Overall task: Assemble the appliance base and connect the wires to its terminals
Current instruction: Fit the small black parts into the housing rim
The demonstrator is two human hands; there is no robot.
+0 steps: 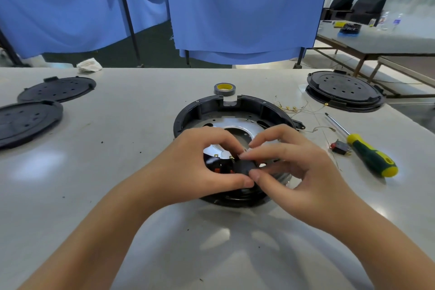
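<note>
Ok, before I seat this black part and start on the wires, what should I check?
1. Both hands on the small black part: left hand and right hand pinch it, ok.
2. Appliance base flat on the table: ok.
3. Part seated in its slot: cannot tell, fingers hide it.
4. Wires within reach: ok, loose beside the base.
5. Screwdriver at hand: ok, right of the base.

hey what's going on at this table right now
A person is working on a round black appliance base on a grey table. Both the left hand and right hand pinch a small black part over its near edge. Loose wires and a screwdriver lie unused to the right.
</note>
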